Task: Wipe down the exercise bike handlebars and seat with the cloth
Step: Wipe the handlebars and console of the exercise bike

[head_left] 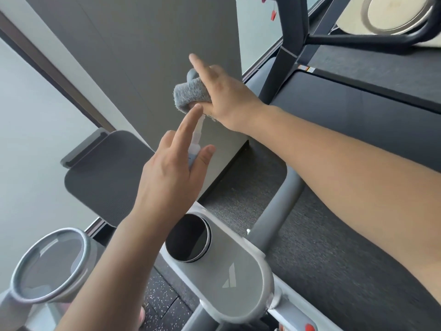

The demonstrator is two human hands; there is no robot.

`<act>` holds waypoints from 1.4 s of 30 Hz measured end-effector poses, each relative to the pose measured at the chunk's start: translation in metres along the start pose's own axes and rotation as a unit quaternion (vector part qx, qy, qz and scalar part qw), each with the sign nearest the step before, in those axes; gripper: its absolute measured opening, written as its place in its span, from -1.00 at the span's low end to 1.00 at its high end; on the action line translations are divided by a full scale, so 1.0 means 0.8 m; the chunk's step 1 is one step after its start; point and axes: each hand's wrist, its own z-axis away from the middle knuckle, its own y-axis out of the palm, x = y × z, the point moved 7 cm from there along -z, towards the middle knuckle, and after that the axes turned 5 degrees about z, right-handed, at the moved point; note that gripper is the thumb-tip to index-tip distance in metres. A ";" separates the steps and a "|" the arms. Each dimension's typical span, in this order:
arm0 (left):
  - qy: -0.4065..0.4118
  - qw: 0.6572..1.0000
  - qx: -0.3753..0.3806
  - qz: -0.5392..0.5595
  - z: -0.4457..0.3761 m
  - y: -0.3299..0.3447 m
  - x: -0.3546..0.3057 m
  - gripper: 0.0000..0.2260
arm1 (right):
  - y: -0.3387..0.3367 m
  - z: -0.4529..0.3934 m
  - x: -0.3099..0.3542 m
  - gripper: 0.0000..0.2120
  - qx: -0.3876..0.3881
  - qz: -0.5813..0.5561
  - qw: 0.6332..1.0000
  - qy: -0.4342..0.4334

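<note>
My right hand (222,94) holds a grey fluffy cloth (188,94) bunched around the tip of a grey handlebar (191,74), index finger stretched out. Just below it, my left hand (171,170) grips a small clear spray bottle (194,149), with its nozzle pointing up at the cloth and the index finger raised over the top. The bike's grey console (229,278), with a round dark display (188,240), lies under my left forearm. A curved grey handlebar (279,192) runs beneath my right forearm. The seat is not in view.
A grey tablet holder (105,177) stands left of the console, and a round cup holder ring (50,263) sits at lower left. A treadmill with a black frame (291,44) and dark belt (358,103) fills the right side. A grey wall panel (152,44) rises ahead.
</note>
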 end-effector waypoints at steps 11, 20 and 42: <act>0.021 1.000 -0.002 0.006 0.016 0.002 -0.034 -0.50 | 0.008 0.119 -0.084 -0.22 0.213 0.019 0.959 0.185; 0.033 0.999 0.008 0.010 0.045 0.016 -0.059 -0.49 | -0.001 0.233 -0.060 -0.22 0.165 -0.018 0.960 0.224; 0.000 0.999 -0.044 -0.012 0.132 -0.028 -0.061 -0.47 | 0.012 0.272 0.030 -0.62 -0.053 0.030 0.998 0.002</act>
